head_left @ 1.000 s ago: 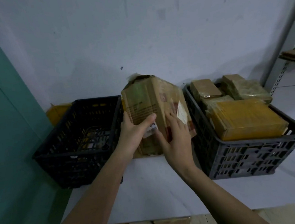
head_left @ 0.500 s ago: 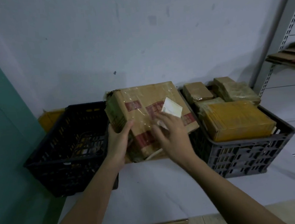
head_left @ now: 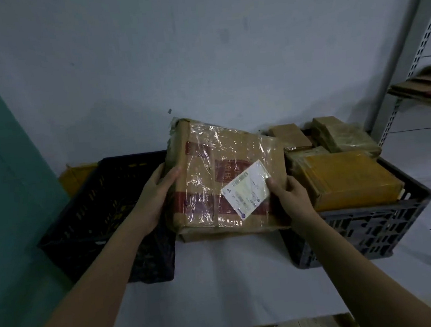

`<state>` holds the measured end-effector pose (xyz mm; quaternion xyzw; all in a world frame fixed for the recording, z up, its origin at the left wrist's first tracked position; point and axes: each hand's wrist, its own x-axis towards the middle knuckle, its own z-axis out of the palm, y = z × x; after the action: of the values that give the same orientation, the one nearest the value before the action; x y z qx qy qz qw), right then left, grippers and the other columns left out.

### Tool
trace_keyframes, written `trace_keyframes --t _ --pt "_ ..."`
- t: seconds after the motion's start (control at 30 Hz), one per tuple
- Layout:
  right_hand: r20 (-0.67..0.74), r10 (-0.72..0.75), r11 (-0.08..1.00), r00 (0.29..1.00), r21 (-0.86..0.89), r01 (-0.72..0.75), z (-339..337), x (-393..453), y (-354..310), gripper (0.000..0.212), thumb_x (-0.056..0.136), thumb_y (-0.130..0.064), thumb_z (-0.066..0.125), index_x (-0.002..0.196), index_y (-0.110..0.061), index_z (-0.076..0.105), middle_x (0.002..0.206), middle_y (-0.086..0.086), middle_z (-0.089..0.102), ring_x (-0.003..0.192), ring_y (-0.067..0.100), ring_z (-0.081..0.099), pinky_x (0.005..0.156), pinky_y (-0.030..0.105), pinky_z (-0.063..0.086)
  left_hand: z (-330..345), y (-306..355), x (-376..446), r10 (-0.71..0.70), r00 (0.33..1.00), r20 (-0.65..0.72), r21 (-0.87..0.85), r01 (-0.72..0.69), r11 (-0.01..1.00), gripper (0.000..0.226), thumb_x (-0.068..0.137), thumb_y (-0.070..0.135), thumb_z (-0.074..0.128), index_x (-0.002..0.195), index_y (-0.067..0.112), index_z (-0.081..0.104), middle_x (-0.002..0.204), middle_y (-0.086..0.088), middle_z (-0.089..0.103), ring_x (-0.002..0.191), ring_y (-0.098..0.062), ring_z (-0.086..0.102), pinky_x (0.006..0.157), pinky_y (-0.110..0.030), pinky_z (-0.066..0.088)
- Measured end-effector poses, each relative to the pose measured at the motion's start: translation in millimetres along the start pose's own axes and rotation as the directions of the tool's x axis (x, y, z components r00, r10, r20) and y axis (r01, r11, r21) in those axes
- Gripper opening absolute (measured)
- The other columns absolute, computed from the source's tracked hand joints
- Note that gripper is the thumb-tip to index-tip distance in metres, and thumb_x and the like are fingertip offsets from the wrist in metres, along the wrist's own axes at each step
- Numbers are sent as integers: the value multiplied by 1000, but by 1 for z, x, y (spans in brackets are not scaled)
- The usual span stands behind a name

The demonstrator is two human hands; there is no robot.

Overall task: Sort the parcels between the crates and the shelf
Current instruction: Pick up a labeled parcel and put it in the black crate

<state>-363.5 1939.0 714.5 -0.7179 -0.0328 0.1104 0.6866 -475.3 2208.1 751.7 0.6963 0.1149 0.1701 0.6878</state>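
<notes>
A large brown cardboard parcel (head_left: 210, 174), wrapped in clear tape with red bands and a white label, is tilted up between two crates. My left hand (head_left: 157, 192) grips its left edge. My right hand (head_left: 287, 196) grips its right edge beside the label. The black crate (head_left: 104, 220) on the left looks nearly empty. The grey crate (head_left: 370, 222) on the right is piled with several brown and yellow parcels (head_left: 345, 175). A metal shelf (head_left: 421, 88) with flat parcels stands at the far right.
The crates sit on a white table (head_left: 233, 287) against a pale wall. A green wall panel (head_left: 7, 181) runs down the left side. A yellow item (head_left: 76, 173) lies behind the black crate.
The parcel has been turned from standing on end to lying tilted with its broad labelled face up. My right hand shifted to its right edge and my left hand to its left edge.
</notes>
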Motion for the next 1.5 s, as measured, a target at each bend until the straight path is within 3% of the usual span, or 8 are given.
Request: trace_keyframes --t 0.2,0.43,0.63,0.83,1.0,1.23,1.37,1.5 --pt "-136 107 972 985 223 -75 9 1 10 51 91 -39 70 132 -16 51 116 2 63 107 23 64 95 45 54 19 -2 -8 45 934 -353 21 -40 999 95 78 74 58 154 26 28 154 1 38 135 -17 42 109 -38 37" --pt "-120 145 913 982 398 -86 38 -8 3 46 95 -39 64 132 -18 46 106 -4 59 93 13 60 74 32 52 75 -14 -29 125 961 -247 -128 -160 979 124 57 65 83 150 57 0 160 6 28 139 -15 41 109 -55 40" --pt "-45 120 936 992 339 -98 44 -14 3 61 89 -46 69 136 -23 38 116 -3 58 101 18 62 87 44 56 71 -4 -16 187 941 -283 -126 -230 965 124 58 55 84 151 54 0 154 2 39 132 -16 49 97 -38 50" --pt "-145 -280 960 949 -60 274 11 1 -18 97 77 -54 79 151 -26 24 151 0 37 135 19 43 109 41 43 32 9 3 170 919 -356 -148 -235 960 83 79 42 72 151 32 31 134 0 59 109 -14 67 81 -32 56" --pt "221 -270 947 937 -113 300 3 1 -25 77 85 -50 71 150 -36 32 126 -17 56 101 -5 59 79 17 49 25 12 7 138 950 -282 -113 -175 978 73 86 38 67 148 22 32 123 1 62 93 -11 70 74 -32 52" --pt "92 -301 951 949 -46 306 15 -12 -3 58 86 -58 65 136 -32 54 125 -8 68 114 12 65 100 49 52 34 22 8 76 958 -276 -71 -99 993 49 96 37 59 130 20 29 116 2 55 90 -11 65 70 -29 51" --pt "-1 -301 953 954 18 301 20 -13 3 32 98 -34 60 128 -21 61 116 -5 70 107 12 67 93 37 55 38 16 1 93 990 -106 60 -87 994 72 84 47 70 143 28 34 124 10 61 98 -3 68 80 -26 54" --pt "-48 -301 953 953 35 302 23 -12 -3 34 100 -30 58 132 -22 58 115 -9 67 105 5 64 77 17 48 43 -5 -7 54 997 -60 263 -37 964 107 62 71 81 148 52 21 149 14 46 134 -13 48 110 -49 41"
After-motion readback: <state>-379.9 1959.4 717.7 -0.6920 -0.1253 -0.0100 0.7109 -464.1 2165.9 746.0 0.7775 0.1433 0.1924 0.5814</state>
